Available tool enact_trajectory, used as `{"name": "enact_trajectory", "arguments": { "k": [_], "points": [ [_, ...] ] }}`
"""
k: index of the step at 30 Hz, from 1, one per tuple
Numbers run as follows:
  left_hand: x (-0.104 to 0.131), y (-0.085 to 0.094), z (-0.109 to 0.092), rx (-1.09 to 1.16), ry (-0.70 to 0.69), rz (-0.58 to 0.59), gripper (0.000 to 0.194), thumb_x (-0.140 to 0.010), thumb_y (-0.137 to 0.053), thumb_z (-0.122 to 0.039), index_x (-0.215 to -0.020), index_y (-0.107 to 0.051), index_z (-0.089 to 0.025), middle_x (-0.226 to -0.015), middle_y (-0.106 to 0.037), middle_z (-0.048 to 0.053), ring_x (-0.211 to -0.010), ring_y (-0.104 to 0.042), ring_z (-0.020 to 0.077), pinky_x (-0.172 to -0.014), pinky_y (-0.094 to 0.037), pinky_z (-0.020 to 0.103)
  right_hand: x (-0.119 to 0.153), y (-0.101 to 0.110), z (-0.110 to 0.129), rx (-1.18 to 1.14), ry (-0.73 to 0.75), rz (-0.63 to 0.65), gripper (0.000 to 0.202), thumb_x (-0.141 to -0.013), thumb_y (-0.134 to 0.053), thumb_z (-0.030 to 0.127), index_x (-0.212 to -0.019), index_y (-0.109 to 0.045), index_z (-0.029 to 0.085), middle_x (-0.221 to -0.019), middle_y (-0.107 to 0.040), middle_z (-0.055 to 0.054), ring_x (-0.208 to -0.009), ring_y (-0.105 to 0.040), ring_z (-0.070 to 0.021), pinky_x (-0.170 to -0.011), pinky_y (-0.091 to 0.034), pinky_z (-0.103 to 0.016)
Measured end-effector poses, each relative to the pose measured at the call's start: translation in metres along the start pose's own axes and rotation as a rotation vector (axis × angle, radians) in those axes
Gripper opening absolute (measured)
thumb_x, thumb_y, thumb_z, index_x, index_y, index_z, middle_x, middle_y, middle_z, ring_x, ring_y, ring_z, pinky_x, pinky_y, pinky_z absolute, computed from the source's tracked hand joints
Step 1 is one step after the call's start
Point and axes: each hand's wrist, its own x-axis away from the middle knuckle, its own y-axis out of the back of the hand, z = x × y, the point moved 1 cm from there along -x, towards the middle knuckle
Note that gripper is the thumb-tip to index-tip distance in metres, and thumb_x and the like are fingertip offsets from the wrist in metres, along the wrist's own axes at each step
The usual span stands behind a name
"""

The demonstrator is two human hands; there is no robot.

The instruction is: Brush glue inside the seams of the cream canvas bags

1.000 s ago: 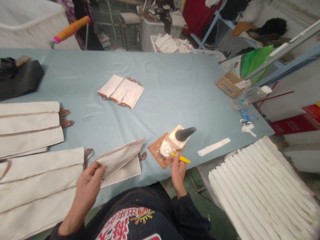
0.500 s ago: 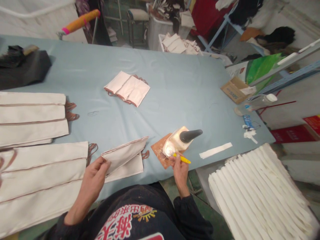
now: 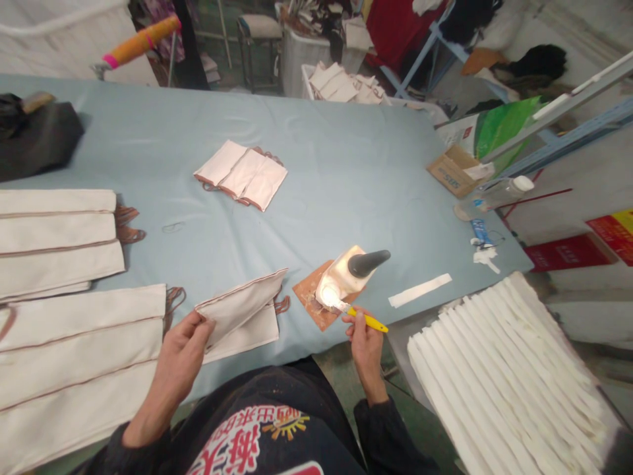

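My left hand (image 3: 185, 346) pinches the left edge of a cream fabric piece (image 3: 247, 303) with brown trim, holding its upper layer raised from the layer below. Brown loops (image 3: 281, 304) stick out at that piece's right end. In my right hand (image 3: 364, 343) is a small brush with a yellow handle (image 3: 368, 320). Its tip is at the mouth of a cream plastic container (image 3: 341, 277) that has a black handle (image 3: 368, 262) and white paste at the opening. The container rests on a stained brown board (image 3: 310, 290).
Stacks of cream fabric pieces (image 3: 54, 231) lie at the left, and a smaller stack (image 3: 242, 175) sits mid-table. A white strip (image 3: 420, 290) lies right of the container. Bundled white strips (image 3: 504, 376) stand at the table's right front. A clear bottle (image 3: 494, 198) and cardboard box (image 3: 457, 170) occupy the far right.
My right hand has drawn the brush a little right and back, so its pale tip now shows at the container's mouth. My left hand keeps its hold. The view has shifted slightly.
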Motion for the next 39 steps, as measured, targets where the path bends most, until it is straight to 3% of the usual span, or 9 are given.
{"name": "enact_trajectory", "arguments": {
  "k": [4, 8, 10, 13, 20, 25, 32, 39],
  "points": [
    [0.001, -0.005, 0.001, 0.024, 0.014, -0.012, 0.030, -0.072, -0.067, -0.051, -0.066, -0.053, -0.025, -0.058, -0.049, -0.005, -0.059, -0.040, 0.0169, -0.062, -0.045, 0.028, 0.001, 0.009, 0.005, 0.098, 0.185, 0.154, 0.055, -0.110, -0.042, 0.061, -0.124, -0.069, 0.014, -0.095, -0.081, -0.011, -0.061, -0.065, -0.0185, -0.064, -0.057, -0.033],
    [0.004, -0.009, -0.002, 0.030, 0.015, -0.014, 0.029, -0.072, -0.066, -0.052, -0.065, -0.058, -0.025, -0.056, -0.048, -0.005, -0.057, -0.039, 0.0166, -0.064, -0.046, 0.029, -0.009, 0.018, 0.010, 0.232, 0.410, 0.418, 0.034, -0.107, -0.054, 0.042, -0.129, -0.074, 0.025, -0.118, -0.079, -0.011, -0.101, -0.075, -0.0256, -0.091, -0.059, -0.036],
    [0.006, -0.011, -0.002, 0.037, 0.018, -0.008, 0.029, -0.072, -0.066, -0.053, -0.066, -0.058, -0.025, -0.056, -0.049, -0.005, -0.057, -0.039, 0.0165, -0.066, -0.047, 0.029, -0.015, 0.025, 0.011, 0.307, 0.490, 0.527, 0.033, -0.105, -0.055, 0.035, -0.130, -0.075, 0.028, -0.117, -0.078, -0.010, -0.106, -0.075, -0.0268, -0.090, -0.059, -0.035],
    [0.010, -0.013, 0.000, 0.059, 0.024, -0.011, 0.030, -0.071, -0.067, -0.053, -0.068, -0.057, -0.025, -0.059, -0.053, -0.004, -0.059, -0.042, 0.0172, -0.067, -0.048, 0.030, -0.019, 0.036, 0.010, 0.401, 0.557, 0.609, 0.035, -0.107, -0.052, 0.030, -0.134, -0.073, 0.029, -0.108, -0.076, -0.009, -0.097, -0.074, -0.0254, -0.082, -0.058, -0.033],
    [0.017, -0.019, 0.007, 0.019, 0.001, -0.039, 0.030, -0.074, -0.064, -0.054, -0.072, -0.060, -0.024, -0.062, -0.054, -0.003, -0.075, -0.059, 0.0245, -0.071, -0.046, 0.032, -0.018, 0.048, 0.013, 0.482, 0.642, 0.675, 0.034, -0.110, -0.049, 0.028, -0.136, -0.070, 0.029, -0.105, -0.073, -0.008, -0.092, -0.072, -0.0231, -0.080, -0.057, -0.031],
    [0.020, -0.020, 0.014, 0.006, -0.059, -0.042, 0.030, -0.080, -0.063, -0.052, -0.077, -0.065, -0.022, -0.076, -0.065, 0.000, -0.076, -0.058, 0.0230, -0.069, -0.044, 0.031, -0.022, 0.048, 0.013, 0.461, 0.654, 0.666, 0.034, -0.108, -0.050, 0.028, -0.134, -0.072, 0.028, -0.100, -0.074, -0.007, -0.090, -0.073, -0.0240, -0.079, -0.058, -0.032],
    [0.020, -0.021, 0.025, 0.042, -0.085, -0.031, 0.032, -0.082, -0.062, -0.051, -0.083, -0.068, -0.020, -0.078, -0.066, 0.001, -0.075, -0.056, 0.0219, -0.068, -0.044, 0.030, -0.022, 0.049, 0.006, 0.346, 0.615, 0.572, 0.033, -0.111, -0.049, 0.036, -0.133, -0.071, 0.026, -0.123, -0.079, -0.010, -0.113, -0.076, -0.0249, -0.101, -0.060, -0.039],
    [0.020, -0.020, 0.024, 0.071, -0.107, -0.016, 0.028, -0.079, -0.065, -0.051, -0.078, -0.066, -0.023, -0.071, -0.063, 0.000, -0.072, -0.057, 0.0234, -0.066, -0.046, 0.032, -0.023, 0.038, 0.015, 0.338, 0.607, 0.592, 0.035, -0.109, -0.050, 0.036, -0.135, -0.071, 0.027, -0.123, -0.077, -0.011, -0.114, -0.074, -0.0262, -0.098, -0.059, -0.039]
  ]
}}
